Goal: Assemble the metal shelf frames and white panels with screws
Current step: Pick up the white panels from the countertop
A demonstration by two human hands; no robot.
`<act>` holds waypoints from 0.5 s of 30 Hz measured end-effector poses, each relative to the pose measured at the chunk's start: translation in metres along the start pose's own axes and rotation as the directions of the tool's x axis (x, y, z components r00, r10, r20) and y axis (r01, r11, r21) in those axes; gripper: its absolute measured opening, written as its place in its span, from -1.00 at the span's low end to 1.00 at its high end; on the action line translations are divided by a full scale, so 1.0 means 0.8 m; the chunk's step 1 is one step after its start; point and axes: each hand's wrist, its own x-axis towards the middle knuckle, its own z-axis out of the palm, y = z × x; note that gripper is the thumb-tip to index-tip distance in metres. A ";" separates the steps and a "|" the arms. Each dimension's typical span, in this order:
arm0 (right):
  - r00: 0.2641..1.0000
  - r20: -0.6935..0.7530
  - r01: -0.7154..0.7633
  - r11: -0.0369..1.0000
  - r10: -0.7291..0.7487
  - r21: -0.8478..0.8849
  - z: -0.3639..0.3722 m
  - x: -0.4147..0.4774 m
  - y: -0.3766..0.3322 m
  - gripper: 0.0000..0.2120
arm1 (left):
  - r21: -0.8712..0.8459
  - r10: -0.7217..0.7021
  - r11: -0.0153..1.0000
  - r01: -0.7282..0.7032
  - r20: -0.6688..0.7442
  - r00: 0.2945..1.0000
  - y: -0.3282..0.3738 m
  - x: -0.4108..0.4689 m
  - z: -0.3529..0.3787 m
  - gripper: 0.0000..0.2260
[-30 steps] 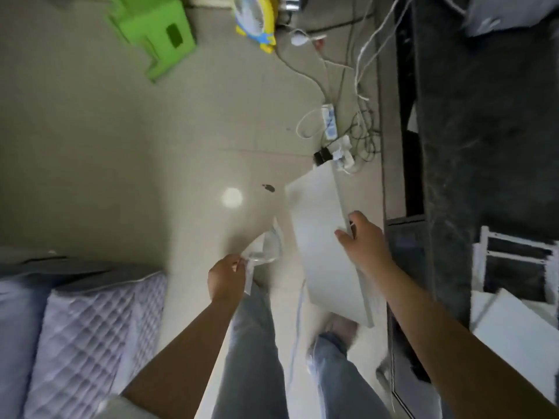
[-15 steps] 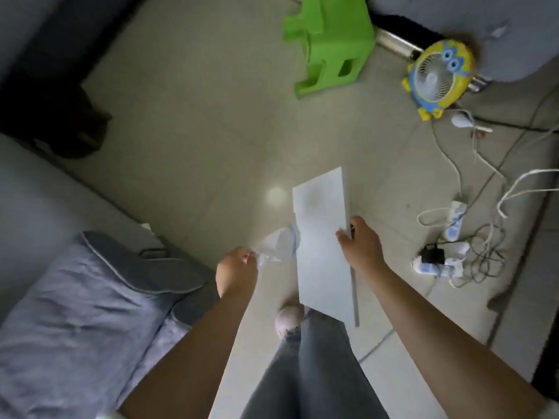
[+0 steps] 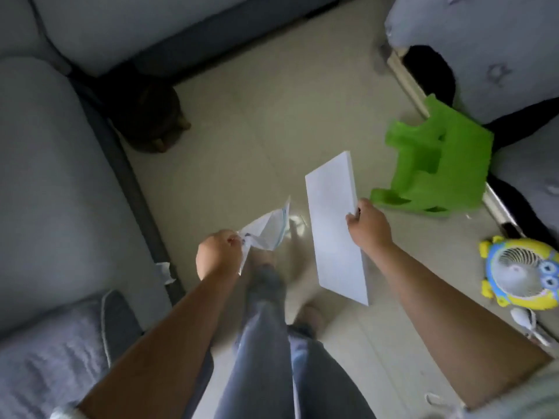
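Your right hand grips white panel by long edge, fingers hidden beneath. Your left hand, at 9 o'clock from panel, pinches clear bag; contents too blurred. Green stool at 2 o'clock.

Matt white panel, clear plastic bag, glossy floor.
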 end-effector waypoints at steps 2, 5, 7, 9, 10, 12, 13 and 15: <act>0.998 0.026 0.050 0.998 -0.049 -0.049 -0.008 0.056 -0.036 -0.79 | -0.016 -0.039 0.999 0.039 -0.010 0.999 0.014 0.035 -0.010 -0.76; 0.987 0.096 0.144 0.979 -0.131 -0.142 -0.009 0.162 -0.108 -0.79 | -0.052 -0.133 0.990 0.132 -0.022 0.991 0.039 0.121 -0.021 -0.79; 0.974 0.138 0.200 0.965 -0.178 -0.169 -0.002 0.227 -0.147 -0.85 | -0.065 -0.176 0.983 0.174 -0.027 0.984 0.059 0.177 -0.020 -0.80; 0.963 0.173 0.239 0.950 -0.206 -0.200 0.010 0.282 -0.171 -0.85 | -0.077 -0.235 0.969 0.233 -0.021 0.972 0.074 0.222 -0.014 -0.81; 0.960 0.189 0.248 0.945 -0.209 -0.215 0.016 0.305 -0.178 -0.84 | -0.086 -0.272 0.959 0.271 -0.008 0.962 0.082 0.241 -0.007 -0.81; 0.953 0.232 0.253 0.937 -0.197 -0.240 0.028 0.352 -0.185 -0.77 | -0.108 -0.349 0.931 0.349 0.017 0.937 0.096 0.275 0.009 -0.81; 0.948 0.257 0.253 0.933 -0.187 -0.256 0.035 0.377 -0.185 -0.70 | -0.120 -0.384 0.916 0.384 0.023 0.923 0.104 0.293 0.019 -0.82; 0.935 0.304 0.272 0.919 -0.182 -0.286 0.052 0.426 -0.181 -0.61 | -0.152 -0.452 0.880 0.450 0.025 0.892 0.119 0.328 0.040 -0.83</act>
